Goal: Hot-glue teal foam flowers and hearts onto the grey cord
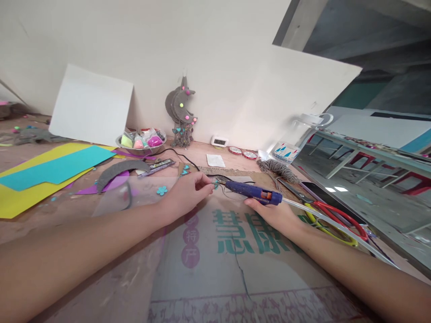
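My right hand point(269, 213) is closed round a blue hot glue gun point(251, 190), whose nozzle points left. A long clear glue stick point(316, 209) runs out of its back end. Just left of the nozzle, my left hand point(190, 193) pinches a small teal piece point(215, 184); its exact shape is too small to make out. A teal flower cutout point(162, 190) lies left of my left hand. Beyond the fingers, small teal pieces point(185, 169) rest on cardboard. Both forearms reach over a translucent sheet point(208, 287) covering printed cardboard.
Scissors with red and yellow handles point(343, 220) and a phone point(332, 202) lie at right, near grey yarn point(278, 170). Yellow and blue sheets point(57, 168), a grey felt crescent point(117, 171) and a bowl point(141, 149) stand left. A crescent ornament point(180, 107) hangs on the wall.
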`<state>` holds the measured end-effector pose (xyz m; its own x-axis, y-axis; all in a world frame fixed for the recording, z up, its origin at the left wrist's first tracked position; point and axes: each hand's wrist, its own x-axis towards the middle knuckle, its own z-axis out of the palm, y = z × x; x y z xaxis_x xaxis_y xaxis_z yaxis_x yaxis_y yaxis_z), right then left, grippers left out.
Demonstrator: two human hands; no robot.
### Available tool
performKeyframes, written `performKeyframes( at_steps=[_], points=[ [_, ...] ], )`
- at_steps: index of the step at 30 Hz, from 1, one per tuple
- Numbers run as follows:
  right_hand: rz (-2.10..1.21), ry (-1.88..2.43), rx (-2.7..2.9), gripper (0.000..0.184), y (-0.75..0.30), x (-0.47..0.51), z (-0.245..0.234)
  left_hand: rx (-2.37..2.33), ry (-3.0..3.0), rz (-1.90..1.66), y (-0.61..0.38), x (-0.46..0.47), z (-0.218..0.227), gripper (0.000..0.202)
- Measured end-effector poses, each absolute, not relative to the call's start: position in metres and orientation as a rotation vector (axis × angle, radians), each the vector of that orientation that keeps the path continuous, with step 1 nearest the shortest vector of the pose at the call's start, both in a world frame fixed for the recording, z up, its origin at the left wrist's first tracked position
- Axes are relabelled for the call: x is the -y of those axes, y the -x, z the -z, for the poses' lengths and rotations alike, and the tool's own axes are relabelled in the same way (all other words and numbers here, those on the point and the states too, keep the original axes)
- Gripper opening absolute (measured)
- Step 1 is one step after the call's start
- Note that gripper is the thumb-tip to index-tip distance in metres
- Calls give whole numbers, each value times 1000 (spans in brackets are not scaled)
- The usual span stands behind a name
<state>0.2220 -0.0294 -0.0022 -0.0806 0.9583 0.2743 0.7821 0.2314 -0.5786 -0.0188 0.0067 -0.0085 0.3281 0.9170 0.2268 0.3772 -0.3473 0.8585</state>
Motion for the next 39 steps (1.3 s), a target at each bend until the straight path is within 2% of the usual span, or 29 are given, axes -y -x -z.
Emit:
performKeyframes(
  at_steps=[5,12,19,24,28,32,39],
  points=[
    [-397,1652,1962,32,-224,23,-4,-1115,-1872,-973,19,-5,8,19],
    [-484,1400,2001,37,-219,25,-43,-1106,-1845,-958,18,-3,8,19],
    [-438,1614,1992,42,-224,-21,-71,-1090,-1847,-957,18,-5,10,18],
    [-342,1693,1990,41,-231,-92,-53,-1128,-1859,-936,16,-7,11,19],
    [-351,1721,1953,31,-232,-126,-25,-1130,-1861,-921,17,-6,10,20],
    [-369,1732,1932,36,-238,-138,-6,-1124,-1871,-910,18,-6,11,20],
    [-413,1653,1941,42,-251,-137,-1,-1133,-1857,-921,16,-5,7,21]
  ],
)
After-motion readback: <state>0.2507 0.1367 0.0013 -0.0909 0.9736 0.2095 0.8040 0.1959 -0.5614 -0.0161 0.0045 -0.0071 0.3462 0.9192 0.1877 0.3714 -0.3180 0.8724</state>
